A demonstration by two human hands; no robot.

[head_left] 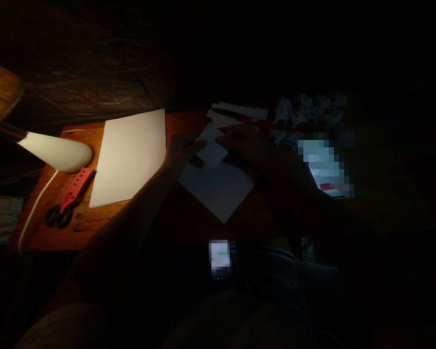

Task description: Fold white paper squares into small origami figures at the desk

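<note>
The fingers of the left hand (181, 145) and right hand (247, 141) pinch the small paper (212, 154) near its side corners, thumbs on top, above a larger sheet (222, 196) on the table (101, 228). It looks feather-light, thin and easily creased, so those edges seem the safest hold.

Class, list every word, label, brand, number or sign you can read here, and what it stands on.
No readable text anywhere.
Bright screen on the right: pixelated, unreadable.
Small screen at lower middle: pixelated, unreadable.
Red strip: dark marks, too small to make out.
Held white paper: no writing visible.
</note>
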